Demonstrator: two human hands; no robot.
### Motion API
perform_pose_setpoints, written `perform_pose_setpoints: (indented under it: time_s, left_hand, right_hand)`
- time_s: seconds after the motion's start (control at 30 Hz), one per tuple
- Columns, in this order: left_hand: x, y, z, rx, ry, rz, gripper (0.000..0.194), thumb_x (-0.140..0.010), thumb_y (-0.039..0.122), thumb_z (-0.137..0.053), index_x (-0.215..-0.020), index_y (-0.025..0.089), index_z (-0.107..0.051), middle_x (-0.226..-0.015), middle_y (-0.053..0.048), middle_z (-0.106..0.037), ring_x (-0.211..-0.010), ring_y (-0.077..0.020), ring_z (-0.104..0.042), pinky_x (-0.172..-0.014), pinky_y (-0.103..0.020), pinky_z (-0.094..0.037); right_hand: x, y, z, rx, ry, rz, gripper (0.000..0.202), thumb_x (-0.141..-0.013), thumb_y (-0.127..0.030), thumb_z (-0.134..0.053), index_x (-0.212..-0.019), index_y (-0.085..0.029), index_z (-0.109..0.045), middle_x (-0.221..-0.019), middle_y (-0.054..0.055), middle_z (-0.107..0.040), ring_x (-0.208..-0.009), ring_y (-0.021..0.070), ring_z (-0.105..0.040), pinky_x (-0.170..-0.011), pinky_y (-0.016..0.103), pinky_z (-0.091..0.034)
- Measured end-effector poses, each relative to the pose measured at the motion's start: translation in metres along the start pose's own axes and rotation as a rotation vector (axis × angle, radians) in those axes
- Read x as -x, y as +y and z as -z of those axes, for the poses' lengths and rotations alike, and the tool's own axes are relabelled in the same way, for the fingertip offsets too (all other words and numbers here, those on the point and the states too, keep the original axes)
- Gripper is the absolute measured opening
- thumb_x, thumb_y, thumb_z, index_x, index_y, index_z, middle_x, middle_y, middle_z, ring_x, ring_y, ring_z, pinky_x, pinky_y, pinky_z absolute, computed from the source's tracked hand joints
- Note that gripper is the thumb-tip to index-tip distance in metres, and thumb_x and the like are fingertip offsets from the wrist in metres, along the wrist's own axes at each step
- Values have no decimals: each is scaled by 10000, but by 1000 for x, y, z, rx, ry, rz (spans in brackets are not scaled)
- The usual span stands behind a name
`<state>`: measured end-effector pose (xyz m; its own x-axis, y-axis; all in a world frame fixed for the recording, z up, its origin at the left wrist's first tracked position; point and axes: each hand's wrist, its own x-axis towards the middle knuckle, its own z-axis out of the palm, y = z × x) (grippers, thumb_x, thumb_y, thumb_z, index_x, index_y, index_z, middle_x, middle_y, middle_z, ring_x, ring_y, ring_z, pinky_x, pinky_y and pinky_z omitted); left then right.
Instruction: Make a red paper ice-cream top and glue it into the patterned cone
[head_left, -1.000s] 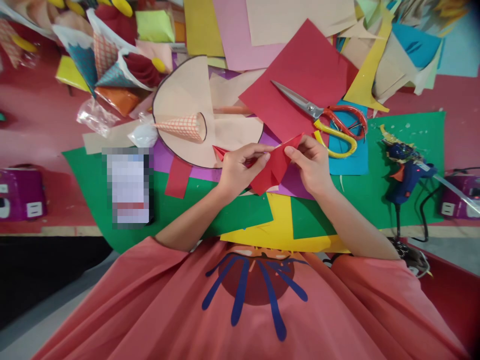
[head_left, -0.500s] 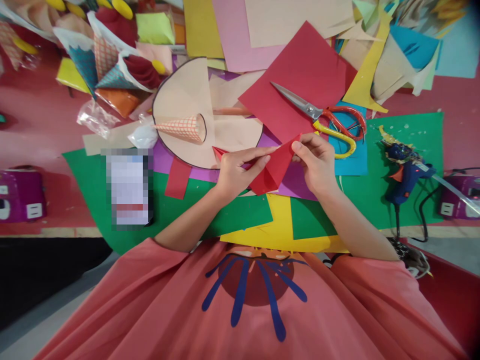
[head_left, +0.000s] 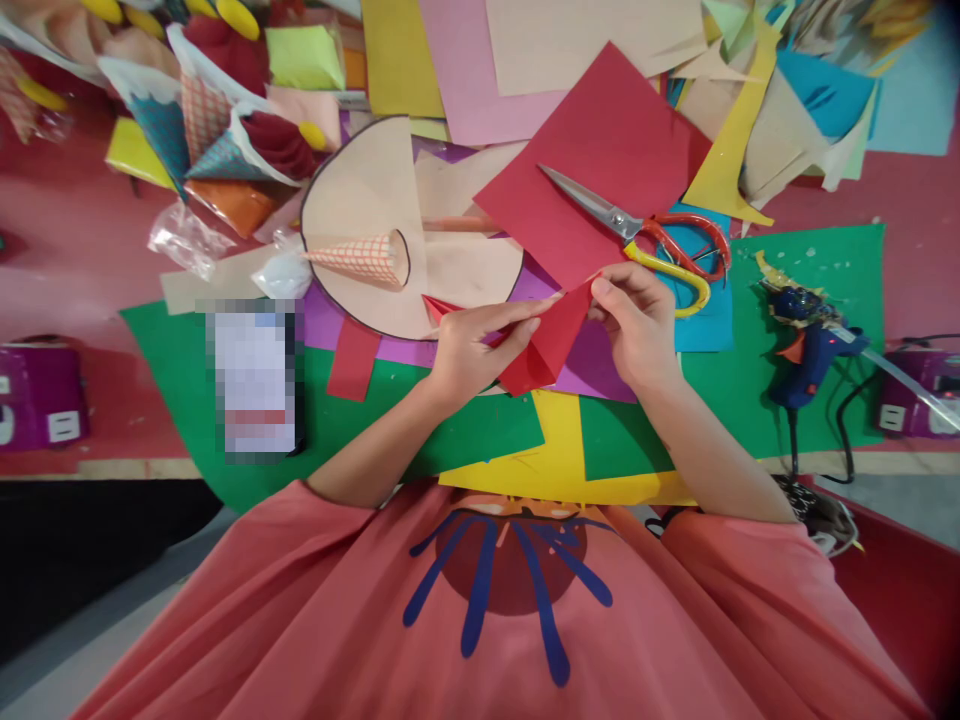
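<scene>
A folded piece of red paper (head_left: 551, 345) is held between my two hands above the purple and green sheets. My left hand (head_left: 480, 350) pinches its left part between thumb and fingers, and a pointed red tip sticks out beyond the knuckles. At the upper right corner of the paper, my right hand (head_left: 634, 315) grips the edge with thumb and fingertips. Scissors (head_left: 622, 222) with red and yellow handles lie just beyond, partly on a larger red sheet (head_left: 600, 150). A small checked paper cone (head_left: 367, 258) rests on a cream, black-edged paper shape (head_left: 360, 190).
A phone (head_left: 259, 380) with a blurred screen lies at the left. On the right, a blue glue gun (head_left: 806, 365) with its cord rests on green card (head_left: 855, 270). Decorated cones (head_left: 217, 130) fill the upper left; paper scraps (head_left: 787, 130) pile at the upper right.
My right hand has shifted very slightly right, still gripping the corner of the red paper. My left hand keeps nearly the same hold. The whole view has drifted a little.
</scene>
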<state>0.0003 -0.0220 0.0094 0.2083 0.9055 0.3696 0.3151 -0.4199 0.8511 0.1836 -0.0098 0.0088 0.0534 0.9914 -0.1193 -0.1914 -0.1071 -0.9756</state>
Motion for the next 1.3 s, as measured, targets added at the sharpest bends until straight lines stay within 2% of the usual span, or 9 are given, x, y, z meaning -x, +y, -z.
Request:
perform_pose_setpoints:
  time_s: [0.4,0.57,0.73,1.0,1.13,1.3]
  left_hand:
    - [2,-1,0,-26,-11,-38,228,-873,192,-608,-1046,261,-740,-1023,5,-766,-864,-122,-752,-758,-173,-605]
    - [1,-1,1,-25,-22,-13,208,-881,221,-606,-1035,248,-744,-1017,-3,-768,-870,-132,-754,-756,-180,-610]
    - [1,1,1,-56,7,-50,209,-865,184,-614,-1015,239,-748,-976,2,-775,-826,-114,-755,-712,-148,-600]
    - [3,0,1,-94,19,3,192,-883,243,-601,-1001,246,-752,-981,3,-776,-858,-129,-754,-754,-182,-611]
    - [4,-1,1,-88,21,12,192,-890,269,-598,-1008,257,-748,-979,7,-778,-856,-122,-751,-761,-189,-609]
    - [3,-1,0,-84,12,0,194,-885,254,-602,-1014,255,-747,-983,6,-777,-849,-122,-752,-749,-185,-608]
  right_hand:
    - [0,-4,2,75,11,82,262,-725,-477,-762,-725,-235,-663,-620,-66,-587,-554,68,-587,-555,217,-537]
    - [1,-5,3,126,0,87,262,-750,-490,-735,-738,-234,-676,-642,-58,-608,-599,80,-616,-600,232,-559]
    - [1,-2,5,61,-22,83,206,-790,-458,-712,-782,-252,-703,-707,-55,-647,-648,78,-640,-645,229,-571]
    - [3,-4,2,70,-6,41,305,-755,-551,-706,-742,-249,-663,-651,-56,-616,-572,72,-595,-563,219,-548]
    - [4,-7,-1,132,-8,90,313,-728,-545,-731,-724,-249,-631,-638,-60,-588,-557,72,-582,-549,228,-536]
    - [4,-12,-2,156,-7,82,321,-725,-541,-737,-693,-238,-635,-617,-56,-584,-546,74,-572,-540,229,-523]
